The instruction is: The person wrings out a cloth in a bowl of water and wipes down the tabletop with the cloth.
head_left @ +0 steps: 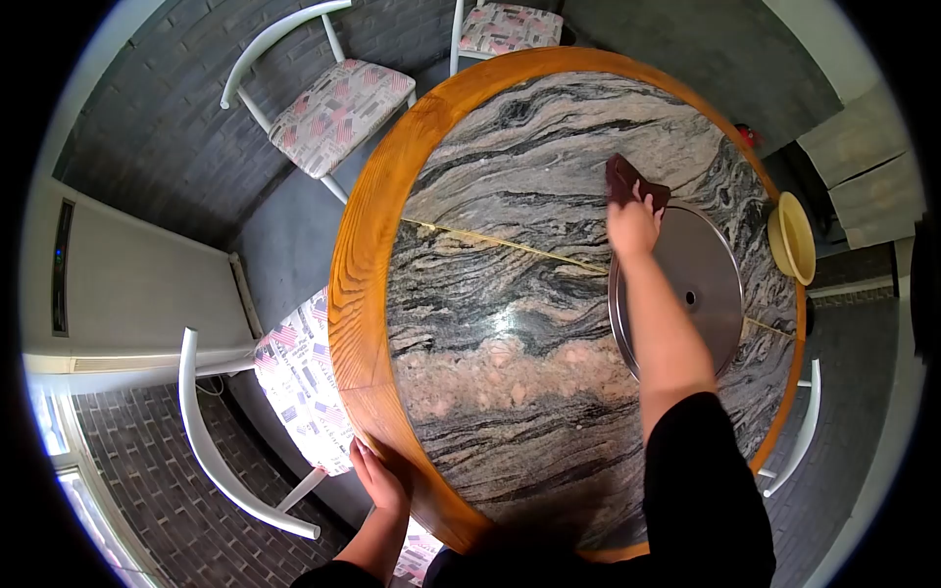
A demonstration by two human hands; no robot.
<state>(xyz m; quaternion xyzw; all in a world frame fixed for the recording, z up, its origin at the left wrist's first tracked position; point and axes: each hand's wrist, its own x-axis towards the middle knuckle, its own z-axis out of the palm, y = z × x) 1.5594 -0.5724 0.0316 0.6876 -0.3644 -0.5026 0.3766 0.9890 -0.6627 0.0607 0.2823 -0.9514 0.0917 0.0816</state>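
My right hand (634, 225) reaches across the round marble tabletop (510, 323) and holds a dark maroon cloth (635, 184) against the stone. The cloth is bunched under and ahead of my fingers, just beyond the upper left edge of a round metal disc (696, 269) with a small hole in it. My forearm passes over that disc and hides part of it. At the lower left, my left hand (377, 477) rests at the wooden rim (365, 265) of the table, with fingers extended and nothing seen in them.
A yellow basin (792, 238) sits at the table's right edge. White-framed chairs with patterned seats stand at the upper left (343, 108), the top (510, 29) and the left (304, 392). Another chair's white back (806, 431) shows at the right. A pale cabinet (147, 274) stands far left.
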